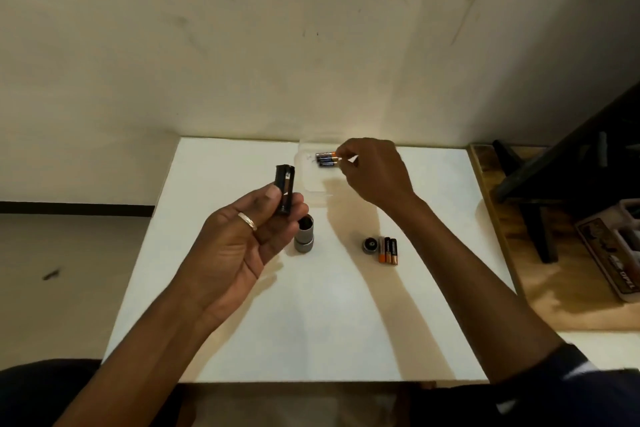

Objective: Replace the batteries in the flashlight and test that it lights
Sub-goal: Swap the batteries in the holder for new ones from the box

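The left hand, nearest the camera, grasps the black battery holder between thumb and fingers, upright and raised above the worktop; one open slot faces the person, presumably so that cells can be seated by sight. The flashlight body stands on its head just beside that hand, open end up, ready to receive the loaded holder; the tail cap rests to the right of the body, with three spent batteries touching it, set apart from the new stock. Beyond the body lies a clear plastic case; the right hand pinches the end of one of the fresh batteries there, evidently to lift it toward the holder.
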